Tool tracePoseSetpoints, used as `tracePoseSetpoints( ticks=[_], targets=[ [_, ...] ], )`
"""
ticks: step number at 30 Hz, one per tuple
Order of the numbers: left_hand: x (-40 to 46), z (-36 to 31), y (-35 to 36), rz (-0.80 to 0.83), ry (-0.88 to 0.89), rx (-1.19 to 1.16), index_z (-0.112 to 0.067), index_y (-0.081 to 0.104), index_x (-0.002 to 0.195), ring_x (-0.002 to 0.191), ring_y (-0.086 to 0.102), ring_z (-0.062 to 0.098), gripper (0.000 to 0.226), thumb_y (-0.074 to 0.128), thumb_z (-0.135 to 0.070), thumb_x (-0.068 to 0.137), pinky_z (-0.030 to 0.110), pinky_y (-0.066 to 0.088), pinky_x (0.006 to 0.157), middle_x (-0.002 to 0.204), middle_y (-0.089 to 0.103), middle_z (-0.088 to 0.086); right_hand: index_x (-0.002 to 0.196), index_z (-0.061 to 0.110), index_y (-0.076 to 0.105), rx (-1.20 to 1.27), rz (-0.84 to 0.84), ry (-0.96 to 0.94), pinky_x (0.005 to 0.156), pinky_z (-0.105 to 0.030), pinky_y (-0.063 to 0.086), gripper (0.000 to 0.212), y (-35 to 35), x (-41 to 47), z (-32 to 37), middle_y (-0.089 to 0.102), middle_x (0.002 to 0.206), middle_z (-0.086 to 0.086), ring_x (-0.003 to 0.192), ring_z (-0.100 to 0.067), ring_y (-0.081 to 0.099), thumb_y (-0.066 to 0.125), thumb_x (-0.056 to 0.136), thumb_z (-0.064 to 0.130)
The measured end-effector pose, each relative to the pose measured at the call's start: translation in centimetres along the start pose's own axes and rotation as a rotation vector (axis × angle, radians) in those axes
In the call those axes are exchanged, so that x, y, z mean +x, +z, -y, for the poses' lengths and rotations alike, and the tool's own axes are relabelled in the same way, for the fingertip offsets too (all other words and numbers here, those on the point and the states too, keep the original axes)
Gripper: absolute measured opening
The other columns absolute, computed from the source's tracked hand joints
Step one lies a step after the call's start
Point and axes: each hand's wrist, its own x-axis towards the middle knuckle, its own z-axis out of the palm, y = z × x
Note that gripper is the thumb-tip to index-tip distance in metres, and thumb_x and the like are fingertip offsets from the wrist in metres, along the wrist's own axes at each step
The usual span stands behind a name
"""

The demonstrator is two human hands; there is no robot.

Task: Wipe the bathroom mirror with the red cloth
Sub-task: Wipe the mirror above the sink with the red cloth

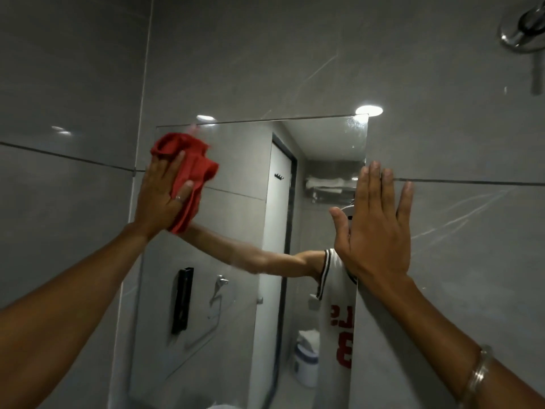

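Note:
The frameless bathroom mirror (pixel 236 160) hangs on a grey tiled wall, centre of view. My left hand (pixel 160 196) presses the bunched red cloth (pixel 188 163) flat against the mirror's upper left corner. My right hand (pixel 374 225) is spread open, palm flat on the mirror's right edge and the tile beside it, holding nothing. A bangle sits on my right wrist. The mirror reflects my arm and a white jersey.
A chrome wall fitting (pixel 525 28) juts out at the top right. Grey tiles with dark grout lines surround the mirror. Reflected in the glass are a white door, a towel shelf, a tap and a small white bin.

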Motion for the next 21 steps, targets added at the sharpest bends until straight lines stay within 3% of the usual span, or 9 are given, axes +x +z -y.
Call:
tracePoseSetpoints(
  ticks=[2, 4, 6, 10, 11, 14, 15, 19, 21],
  targets=[
    [0.7, -0.1, -0.1, -0.078, -0.331, -0.088, -0.028, 0.017, 0.163, 0.158, 0.011, 0.033, 0.070, 0.032, -0.056, 0.101, 0.056, 0.014, 0.127, 0.172, 0.015, 0.006, 0.166, 0.007, 0.002, -0.004, 0.009, -0.006, 0.131, -0.058, 0.005, 0.086, -0.1, 0.0, 0.0, 0.003, 0.175, -0.015, 0.163, -0.030, 0.003, 0.020, 0.103, 0.062],
    [0.3, -1.0, 0.4, -0.112, -0.493, -0.090, -0.025, 0.016, 0.163, 0.159, 0.007, 0.033, 0.072, 0.029, -0.057, 0.099, 0.056, 0.011, 0.128, 0.172, 0.011, 0.006, 0.165, 0.007, 0.001, 0.002, 0.016, -0.005, 0.131, -0.058, 0.004, 0.085, -0.2, -0.1, 0.1, 0.002, 0.175, -0.015, 0.163, -0.030, 0.002, 0.020, 0.103, 0.061],
    [-2.2, -2.3, 1.5, -0.085, -0.391, -0.046, -0.026, 0.012, 0.163, 0.159, 0.003, 0.032, 0.072, 0.028, -0.057, 0.100, 0.055, 0.008, 0.129, 0.173, 0.007, 0.005, 0.165, 0.008, 0.000, 0.014, 0.031, 0.001, 0.131, -0.057, 0.004, 0.084, -0.3, -0.1, 0.2, 0.000, 0.175, -0.014, 0.163, -0.030, 0.000, 0.019, 0.103, 0.060],
    [-11.0, -2.8, 1.9, 0.077, 0.065, 0.041, -0.027, 0.003, 0.163, 0.160, -0.007, 0.026, 0.069, 0.025, -0.056, 0.104, 0.051, -0.003, 0.129, 0.172, 0.003, 0.009, 0.165, 0.009, -0.001, 0.060, 0.079, 0.002, 0.132, -0.055, 0.004, 0.081, -0.7, -2.1, 0.5, -0.001, 0.175, -0.013, 0.163, -0.030, -0.001, 0.010, 0.103, 0.060],
    [-13.1, -2.7, 2.1, 0.086, 0.036, 0.027, -0.027, 0.005, 0.163, 0.160, -0.005, 0.027, 0.069, 0.026, -0.056, 0.104, 0.052, -0.001, 0.129, 0.172, 0.006, 0.009, 0.166, 0.009, -0.001, 0.076, 0.087, 0.001, 0.132, -0.054, 0.004, 0.081, -0.7, -3.3, 0.5, -0.001, 0.175, -0.013, 0.163, -0.030, 0.000, 0.008, 0.103, 0.060],
    [-18.6, -4.9, 3.6, -0.046, -0.475, -0.090, -0.025, 0.011, 0.163, 0.159, 0.006, 0.034, 0.071, 0.022, -0.060, 0.103, 0.060, 0.012, 0.127, 0.171, 0.013, 0.008, 0.166, 0.006, 0.006, 0.116, 0.090, 0.020, 0.133, -0.052, 0.005, 0.079, -0.1, -7.7, 0.2, 0.003, 0.175, -0.015, 0.164, -0.030, 0.003, 0.015, 0.105, 0.055],
    [-20.3, -6.3, 4.2, -0.078, -0.526, -0.082, -0.025, 0.009, 0.163, 0.158, 0.006, 0.036, 0.071, 0.019, -0.062, 0.104, 0.060, 0.012, 0.127, 0.171, 0.010, 0.009, 0.166, 0.005, 0.007, 0.123, 0.086, 0.032, 0.133, -0.051, 0.004, 0.078, 0.1, -9.2, 0.1, 0.004, 0.175, -0.015, 0.164, -0.030, 0.003, 0.018, 0.105, 0.053],
    [-28.6, -6.9, 5.5, 0.114, 0.022, 0.016, -0.032, 0.008, 0.163, 0.159, 0.002, 0.034, 0.065, 0.026, -0.057, 0.105, 0.049, 0.003, 0.129, 0.173, -0.001, -0.001, 0.166, 0.008, 0.004, 0.104, 0.111, 0.018, 0.133, -0.046, -0.001, 0.077, 1.0, -16.1, 0.0, 0.008, 0.174, -0.017, 0.164, -0.028, 0.000, 0.017, 0.106, 0.054],
    [-31.4, -5.0, 5.6, 0.133, -0.001, 0.043, -0.034, 0.009, 0.162, 0.154, 0.017, 0.042, 0.066, 0.025, -0.060, 0.103, 0.053, 0.014, 0.125, 0.172, 0.009, 0.007, 0.165, 0.006, 0.006, 0.064, 0.140, -0.038, 0.133, -0.046, -0.001, 0.078, 1.4, -19.8, -1.1, 0.011, 0.173, -0.019, 0.164, -0.028, -0.002, 0.018, 0.105, 0.054]
  ],
)
